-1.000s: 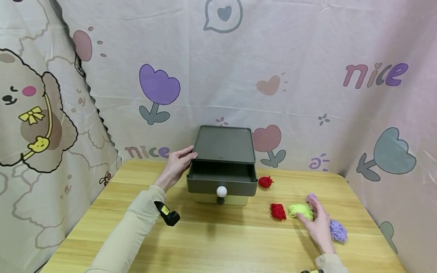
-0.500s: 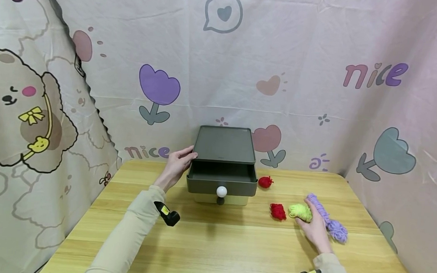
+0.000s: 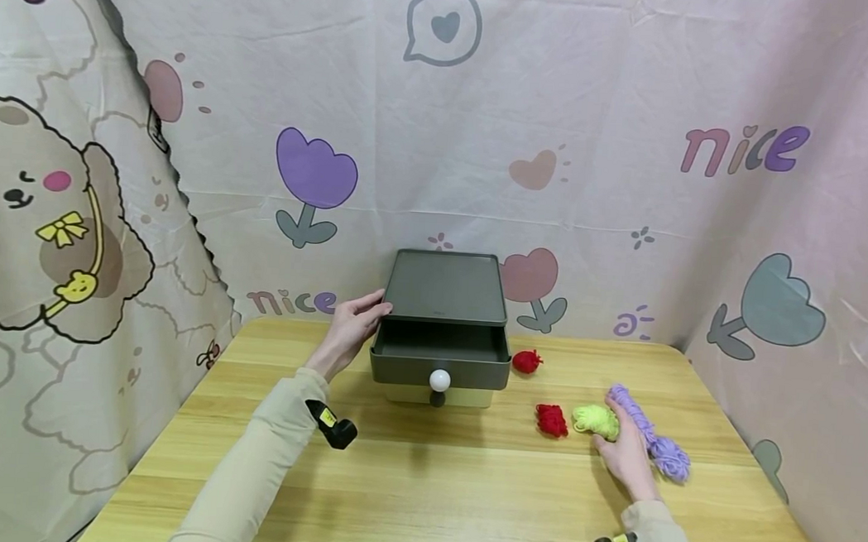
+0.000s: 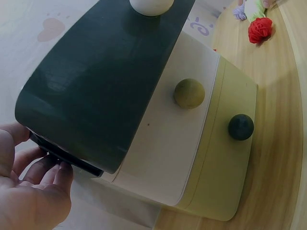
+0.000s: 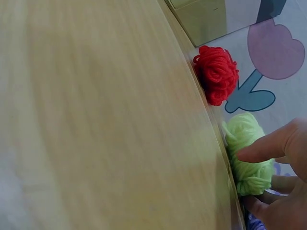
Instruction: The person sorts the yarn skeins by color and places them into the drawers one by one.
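A small drawer cabinet [image 3: 448, 284] has a dark grey top and its upper drawer [image 3: 438, 372] pulled out, with a white knob on the front. My left hand [image 3: 352, 328] holds the cabinet's left edge near the top. In the left wrist view, the fingers [image 4: 43, 165] curl against its dark side. My right hand [image 3: 627, 457] grips a yellow-green yarn skein [image 3: 595, 421] lying on the table. The thumb [image 5: 264, 148] presses one side of that yarn in the right wrist view, and the fingers lie at its lower end. A purple yarn skein [image 3: 670, 459] lies beside this hand.
A red yarn ball [image 3: 552, 421] lies left of the yellow-green skein. Another red yarn ball [image 3: 527, 361] sits by the cabinet's right side. More purple yarn [image 3: 630, 407] lies behind the right hand. A printed curtain [image 3: 601, 107] hangs behind the wooden table [image 3: 464, 505].
My right hand has lowered onto the yellow-green yarn and closed round it, uncovering more of the purple yarn. My left hand and the cabinet have stayed in place.
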A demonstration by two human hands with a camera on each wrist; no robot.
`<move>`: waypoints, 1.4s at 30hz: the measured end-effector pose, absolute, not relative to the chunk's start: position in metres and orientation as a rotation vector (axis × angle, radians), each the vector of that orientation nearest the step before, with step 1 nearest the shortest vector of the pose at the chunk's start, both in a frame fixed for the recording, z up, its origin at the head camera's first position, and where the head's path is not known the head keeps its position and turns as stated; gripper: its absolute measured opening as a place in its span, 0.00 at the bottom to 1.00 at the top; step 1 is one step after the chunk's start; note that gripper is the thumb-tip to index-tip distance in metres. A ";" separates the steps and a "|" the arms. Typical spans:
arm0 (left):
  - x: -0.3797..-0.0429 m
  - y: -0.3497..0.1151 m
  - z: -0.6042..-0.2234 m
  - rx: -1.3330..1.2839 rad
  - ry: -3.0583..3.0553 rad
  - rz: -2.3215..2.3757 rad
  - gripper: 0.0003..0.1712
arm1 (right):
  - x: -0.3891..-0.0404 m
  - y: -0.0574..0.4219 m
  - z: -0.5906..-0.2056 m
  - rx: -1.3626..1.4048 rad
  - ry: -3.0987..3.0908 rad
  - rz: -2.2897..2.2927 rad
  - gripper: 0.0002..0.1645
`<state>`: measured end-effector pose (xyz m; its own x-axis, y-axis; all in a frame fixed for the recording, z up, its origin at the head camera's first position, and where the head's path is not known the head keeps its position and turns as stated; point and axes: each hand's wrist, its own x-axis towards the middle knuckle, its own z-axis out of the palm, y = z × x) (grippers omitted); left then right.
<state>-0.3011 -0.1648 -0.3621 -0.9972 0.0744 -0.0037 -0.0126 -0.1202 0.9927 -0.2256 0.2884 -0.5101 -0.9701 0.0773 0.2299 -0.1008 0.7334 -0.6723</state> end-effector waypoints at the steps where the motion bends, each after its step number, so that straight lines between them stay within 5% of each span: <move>1: -0.301 -0.165 -0.362 0.076 2.044 2.307 0.33 | -0.226 0.288 -0.510 0.011 -2.700 1.062 0.43; 42: -0.302 -0.166 -0.363 0.091 2.016 2.323 0.33 | -0.222 0.289 -0.507 -0.158 -2.634 1.144 0.34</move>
